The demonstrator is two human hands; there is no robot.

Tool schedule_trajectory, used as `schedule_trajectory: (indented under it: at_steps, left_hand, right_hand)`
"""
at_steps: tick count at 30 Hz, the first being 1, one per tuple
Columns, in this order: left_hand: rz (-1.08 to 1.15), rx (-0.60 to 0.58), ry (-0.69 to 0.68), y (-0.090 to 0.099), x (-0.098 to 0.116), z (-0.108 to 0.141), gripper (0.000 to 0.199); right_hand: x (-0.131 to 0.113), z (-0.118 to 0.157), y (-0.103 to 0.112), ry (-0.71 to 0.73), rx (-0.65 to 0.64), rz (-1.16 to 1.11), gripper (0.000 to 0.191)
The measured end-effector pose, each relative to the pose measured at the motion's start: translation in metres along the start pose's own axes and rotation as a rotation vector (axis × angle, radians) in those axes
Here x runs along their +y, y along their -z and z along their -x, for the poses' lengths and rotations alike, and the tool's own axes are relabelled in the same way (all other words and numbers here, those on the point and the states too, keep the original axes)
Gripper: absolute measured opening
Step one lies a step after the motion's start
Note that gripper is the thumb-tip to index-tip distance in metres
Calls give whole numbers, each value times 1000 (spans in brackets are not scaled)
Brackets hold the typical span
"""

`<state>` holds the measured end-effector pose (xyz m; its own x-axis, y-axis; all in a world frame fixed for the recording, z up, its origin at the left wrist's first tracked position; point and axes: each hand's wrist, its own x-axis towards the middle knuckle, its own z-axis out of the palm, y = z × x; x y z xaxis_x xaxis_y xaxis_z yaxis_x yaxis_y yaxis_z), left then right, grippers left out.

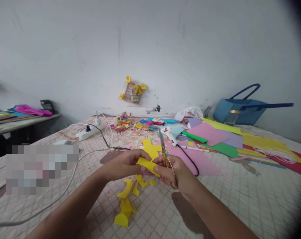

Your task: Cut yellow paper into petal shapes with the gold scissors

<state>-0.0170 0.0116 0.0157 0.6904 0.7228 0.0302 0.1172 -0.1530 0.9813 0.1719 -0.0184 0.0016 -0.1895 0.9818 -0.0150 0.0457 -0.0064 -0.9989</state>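
Between my two hands is a folded strip of yellow paper (148, 166). My left hand (130, 162) pinches its left end. The fingers and thumb of my right hand (171, 169) grip its right end. A pair of gold-handled scissors (163, 146) also hangs in my right hand, blades pointing up and away. Just beyond the strip lies a larger yellow paper piece (150, 148) with cut edges. Yellow paper scraps (125, 205) are scattered on the tablecloth below my hands.
A white glue gun (170, 135) with a black cord lies beyond the scissors. Coloured paper sheets (210, 132) spread to the right, near a blue bag (242, 109) and a glass jar (232, 117). At left, a power strip (90, 131) trails cables across the table. Paper bits lie around the back.
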Motion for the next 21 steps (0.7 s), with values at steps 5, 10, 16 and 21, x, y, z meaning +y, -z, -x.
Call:
schedule_trajectory:
  at_steps: [5, 10, 16, 21]
  left_hand:
    - [-121, 103, -7, -4, 2, -2, 24]
    - [-222, 140, 73, -7, -7, -8, 28]
    - [-292, 165, 70, -6, -15, -11, 27]
    - [-313, 193, 51, -5, -11, -10, 26]
  right_hand:
    - [-5, 3, -1, 9, -18, -18, 18]
    - [-4, 3, -2, 23, -31, -12, 18]
    - [3, -1, 1, 49, -63, 4, 16]
    - [3, -1, 2, 62, -94, 10, 14]
